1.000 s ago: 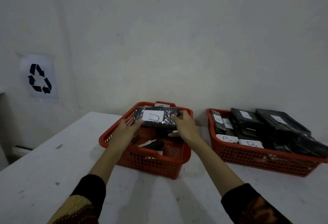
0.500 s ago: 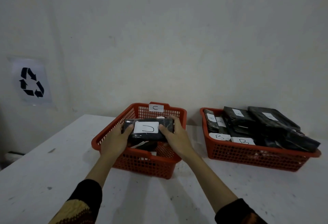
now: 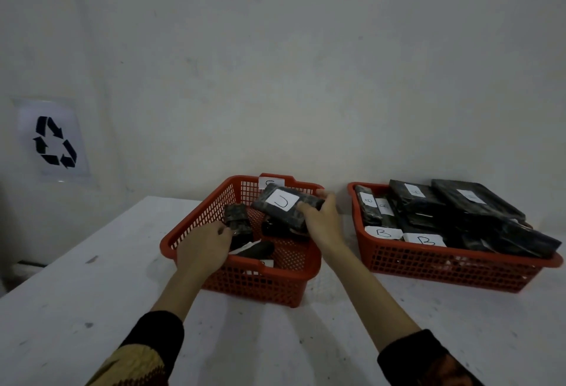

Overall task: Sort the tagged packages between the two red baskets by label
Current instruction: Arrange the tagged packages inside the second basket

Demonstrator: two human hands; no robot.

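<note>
Your right hand (image 3: 321, 223) grips the C package (image 3: 284, 206) tilted over the centre basket (image 3: 245, 278); your left hand (image 3: 203, 248) pinches a smaller package (image 3: 235, 217) inside it. B packages (image 3: 453, 211) fill the right basket (image 3: 444, 269).

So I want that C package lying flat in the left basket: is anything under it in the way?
Yes. The C-tagged package, held by the right hand, sits tilted over other dark packages on the left basket floor. The left hand grips a small package beside it, also inside.
</note>
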